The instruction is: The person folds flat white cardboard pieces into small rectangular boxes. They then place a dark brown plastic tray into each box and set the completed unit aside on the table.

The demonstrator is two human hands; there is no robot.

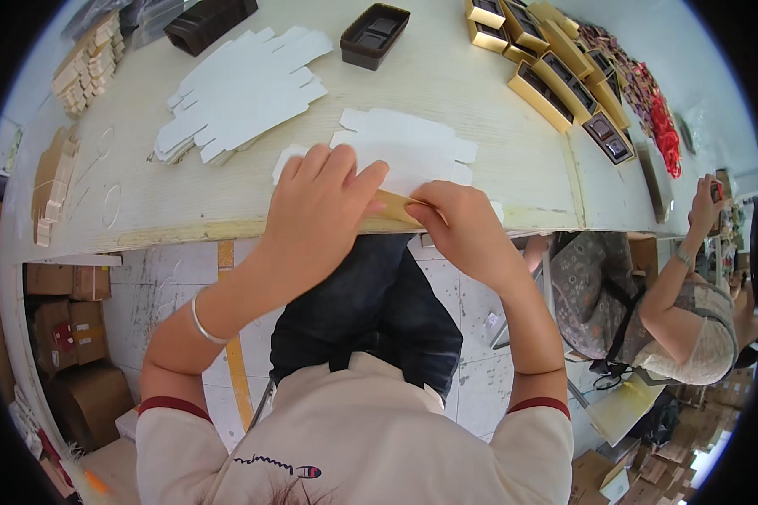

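My left hand (320,198) and my right hand (463,220) are at the table's near edge, both closed on a gold cardboard piece (392,207). It looks like a box blank being bent, with its gold side toward me. The right thumb and fingers pinch its right end. The left fingers curl over its left part and hide that end. Just beyond my hands lies a flat white box blank (404,143) with cut flaps; whether it joins the gold piece I cannot tell. Farther left, a stack of white box blanks (236,93) lies fanned out.
A brown plastic tray (375,35) stands at the far middle, with more brown trays (210,23) to its left. Gold boxes (556,84) with brown inserts crowd the far right, beside red wrapped pieces (664,135). Bundled cardboard blanks (55,181) lie left. Another person (682,311) sits at right.
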